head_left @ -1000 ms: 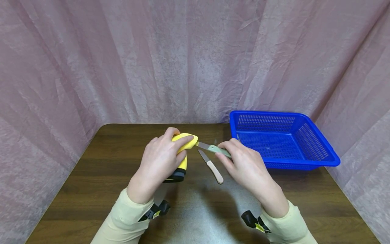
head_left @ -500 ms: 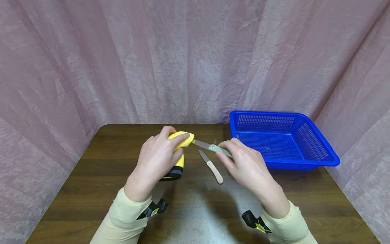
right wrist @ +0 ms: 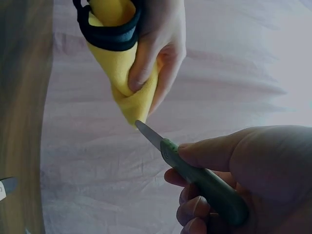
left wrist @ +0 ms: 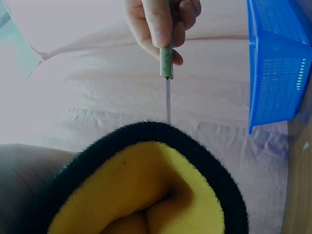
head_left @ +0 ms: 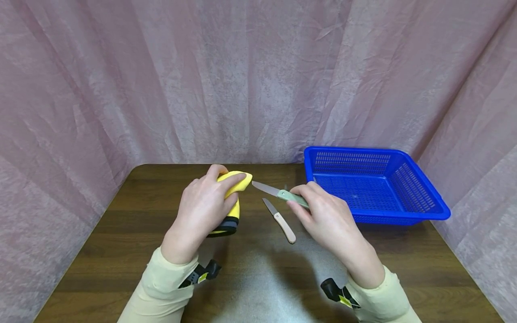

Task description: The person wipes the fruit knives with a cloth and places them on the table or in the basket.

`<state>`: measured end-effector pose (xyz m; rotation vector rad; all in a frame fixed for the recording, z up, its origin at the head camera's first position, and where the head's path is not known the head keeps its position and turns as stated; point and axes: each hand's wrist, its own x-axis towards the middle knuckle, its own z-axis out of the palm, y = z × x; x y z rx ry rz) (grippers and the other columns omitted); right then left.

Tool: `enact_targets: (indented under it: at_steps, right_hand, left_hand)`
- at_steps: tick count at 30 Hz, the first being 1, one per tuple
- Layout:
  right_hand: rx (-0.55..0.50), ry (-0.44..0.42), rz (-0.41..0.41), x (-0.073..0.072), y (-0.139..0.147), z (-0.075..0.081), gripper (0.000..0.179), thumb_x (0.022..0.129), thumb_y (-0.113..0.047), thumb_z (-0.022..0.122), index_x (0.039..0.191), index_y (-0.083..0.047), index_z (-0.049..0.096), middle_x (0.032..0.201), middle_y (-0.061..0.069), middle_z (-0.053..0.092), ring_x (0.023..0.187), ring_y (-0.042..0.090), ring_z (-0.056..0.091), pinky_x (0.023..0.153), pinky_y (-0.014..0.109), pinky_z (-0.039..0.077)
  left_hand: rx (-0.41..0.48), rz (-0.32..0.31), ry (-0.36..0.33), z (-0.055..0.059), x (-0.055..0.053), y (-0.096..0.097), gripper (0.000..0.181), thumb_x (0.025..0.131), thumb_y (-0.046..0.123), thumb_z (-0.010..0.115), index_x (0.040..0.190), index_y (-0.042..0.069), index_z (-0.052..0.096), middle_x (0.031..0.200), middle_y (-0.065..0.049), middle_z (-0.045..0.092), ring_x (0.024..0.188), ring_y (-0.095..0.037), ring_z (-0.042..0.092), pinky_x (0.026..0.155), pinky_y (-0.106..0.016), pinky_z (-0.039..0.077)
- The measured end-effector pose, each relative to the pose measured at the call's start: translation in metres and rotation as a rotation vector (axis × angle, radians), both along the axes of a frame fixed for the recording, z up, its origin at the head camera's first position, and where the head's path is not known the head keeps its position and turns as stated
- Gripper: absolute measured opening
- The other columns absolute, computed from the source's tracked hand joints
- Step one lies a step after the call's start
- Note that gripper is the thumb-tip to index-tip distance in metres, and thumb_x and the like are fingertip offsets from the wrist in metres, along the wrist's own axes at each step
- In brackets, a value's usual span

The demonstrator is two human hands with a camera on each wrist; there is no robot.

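In the head view my left hand (head_left: 203,202) grips a folded yellow cloth (head_left: 238,181) with a black and grey border. The left wrist view looks into the cloth's yellow fold (left wrist: 141,180), ringed by its dark edge. My right hand (head_left: 323,211) holds a knife by its green handle (head_left: 292,197), the blade (head_left: 264,187) pointing left. In the right wrist view the blade tip (right wrist: 141,126) is right at the cloth's lower corner (right wrist: 134,109); whether they touch I cannot tell. A second knife with a cream handle (head_left: 286,229) lies on the table between my hands.
A blue perforated plastic basket (head_left: 375,215) stands at the back right of the wooden table (head_left: 121,233), just beyond my right hand. Pink curtains (head_left: 242,89) hang behind the table and at both sides.
My left hand has moved left and slightly away from me with the cloth, drawing it along the blade to the tip, so more blade shows. The right hand has hardly moved.
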<state>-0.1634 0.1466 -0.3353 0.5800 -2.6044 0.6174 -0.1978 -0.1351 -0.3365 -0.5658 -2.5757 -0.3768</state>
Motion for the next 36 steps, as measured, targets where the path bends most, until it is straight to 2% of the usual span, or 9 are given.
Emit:
enact_targets:
  at_steps: [9, 17, 28, 36]
  right_hand:
    - [-0.002, 0.009, -0.011, -0.001, 0.001, 0.000, 0.015, 0.106, -0.027, 0.077, 0.115, -0.016, 0.079, 0.089, -0.005, 0.060, 0.072, 0.015, 0.053, 0.060, 0.038, 0.047]
    - [0.006, -0.001, -0.003, 0.000, -0.001, 0.000, 0.015, 0.105, -0.026, 0.078, 0.115, -0.015, 0.079, 0.092, -0.004, 0.064, 0.071, 0.014, 0.054, 0.059, 0.037, 0.048]
    - [0.005, 0.013, 0.022, 0.000, -0.002, -0.003, 0.015, 0.102, -0.024, 0.082, 0.114, -0.015, 0.079, 0.093, -0.004, 0.065, 0.071, 0.014, 0.057, 0.060, 0.038, 0.049]
    - [0.011, 0.024, 0.028, 0.001, -0.003, -0.003, 0.015, 0.101, -0.023, 0.082, 0.114, -0.014, 0.079, 0.094, -0.003, 0.067, 0.072, 0.015, 0.058, 0.060, 0.038, 0.050]
  left_hand:
    - [0.009, -0.063, 0.078, 0.005, 0.010, 0.012, 0.047, 0.092, 0.013, 0.084, 0.136, 0.028, 0.080, 0.131, -0.016, 0.066, 0.076, -0.035, 0.067, 0.066, -0.048, 0.053]
    - [-0.005, -0.132, 0.134, 0.004, 0.018, 0.026, 0.050, 0.087, 0.010, 0.086, 0.134, 0.028, 0.081, 0.126, -0.015, 0.067, 0.077, -0.031, 0.071, 0.067, -0.044, 0.053]
    - [-0.018, -0.185, 0.173, 0.000, 0.024, 0.036, 0.049, 0.087, 0.010, 0.085, 0.132, 0.028, 0.081, 0.123, -0.013, 0.067, 0.081, -0.028, 0.071, 0.066, -0.042, 0.052]
    - [-0.043, -0.192, 0.172, -0.001, 0.025, 0.038, 0.049, 0.087, 0.011, 0.086, 0.133, 0.028, 0.081, 0.122, -0.013, 0.067, 0.080, -0.026, 0.071, 0.063, -0.040, 0.050]
